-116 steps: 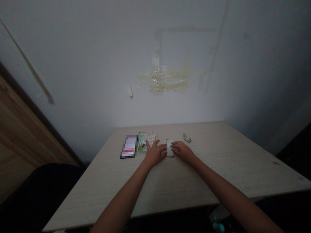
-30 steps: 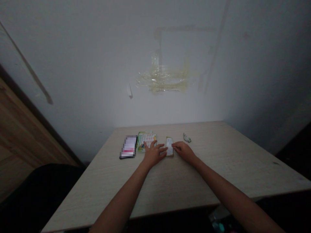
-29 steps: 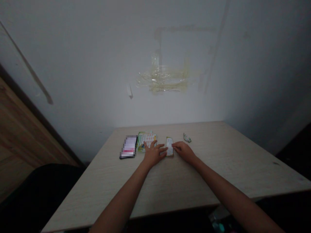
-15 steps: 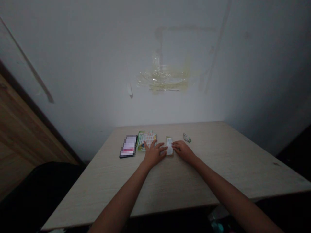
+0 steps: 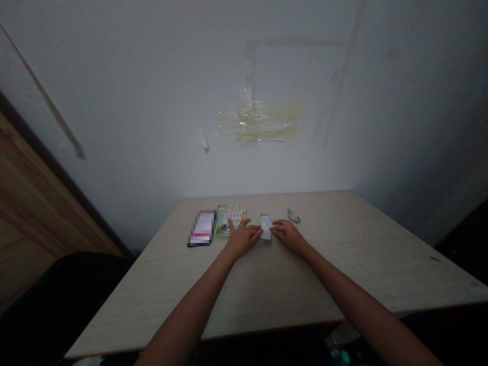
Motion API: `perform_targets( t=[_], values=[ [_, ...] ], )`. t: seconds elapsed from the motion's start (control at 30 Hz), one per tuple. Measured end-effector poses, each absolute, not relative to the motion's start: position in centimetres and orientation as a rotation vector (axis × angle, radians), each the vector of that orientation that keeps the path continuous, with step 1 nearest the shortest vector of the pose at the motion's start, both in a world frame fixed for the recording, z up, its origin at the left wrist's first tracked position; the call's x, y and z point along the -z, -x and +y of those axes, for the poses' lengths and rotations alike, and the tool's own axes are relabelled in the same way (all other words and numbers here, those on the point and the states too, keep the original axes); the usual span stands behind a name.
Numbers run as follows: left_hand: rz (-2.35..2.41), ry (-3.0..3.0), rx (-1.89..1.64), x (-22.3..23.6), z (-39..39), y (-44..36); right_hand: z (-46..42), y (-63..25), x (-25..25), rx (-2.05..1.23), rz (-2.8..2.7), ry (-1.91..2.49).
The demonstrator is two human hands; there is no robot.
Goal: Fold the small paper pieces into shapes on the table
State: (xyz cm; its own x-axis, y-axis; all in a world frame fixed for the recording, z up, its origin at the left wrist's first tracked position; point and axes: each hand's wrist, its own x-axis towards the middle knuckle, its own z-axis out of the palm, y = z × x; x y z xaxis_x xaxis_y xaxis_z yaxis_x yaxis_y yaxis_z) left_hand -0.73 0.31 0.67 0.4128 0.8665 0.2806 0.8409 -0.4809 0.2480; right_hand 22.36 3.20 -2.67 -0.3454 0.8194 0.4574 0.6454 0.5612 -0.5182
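A small white printed paper or wrapper [image 5: 266, 228] with a green top edge lies between my hands; its exact kind is unclear. My left hand [image 5: 243, 239] lies low with fingers stretched out, their tips at the paper's left edge. The thumb is spread towards a flat green-and-white printed packet or leaflet [image 5: 222, 223], which the hand partly covers. At the paper's right edge, my right hand [image 5: 291, 238] has its fingers bent and its thumb and fingertips close together. Whether they clasp the edge or just press it is hard to see.
Left of the green packet lies a phone [image 5: 202, 229] with a blurred screen. A small crumpled green-and-white wrapper [image 5: 293, 216] rests beyond my right hand. The pale wooden table [image 5: 290, 295] meets a wall [image 5: 152, 101] bearing strips of clear tape [image 5: 263, 124].
My right hand's fingertips have shifted slightly right along the paper's edge. My left fingers have drawn closer together. The paper's lower end looks slightly shorter.
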Motion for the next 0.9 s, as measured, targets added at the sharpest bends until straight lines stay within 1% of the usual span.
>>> perform_targets(
  t=[0.2, 0.43, 0.7, 0.9],
  values=[
    [1.532, -2.546, -0.563, -1.3, 0.6, 0.7, 3.2, -22.5, 2.4, -0.400, -2.025, 1.200],
    [1.533, -2.660, -0.494, -1.5, 1.0, 0.1, 3.4, -22.4, 2.5, -0.362, -2.035, 1.248],
    [1.565, -2.610, -0.509, -0.6, 1.1, 0.4, 3.4, -22.3, 1.8, -0.375, -2.102, 1.307],
    [1.565, -2.602, -0.487, -0.4, 1.0, 0.4, 4.3, -22.3, 2.1, -0.280, -2.124, 1.360]
  ],
)
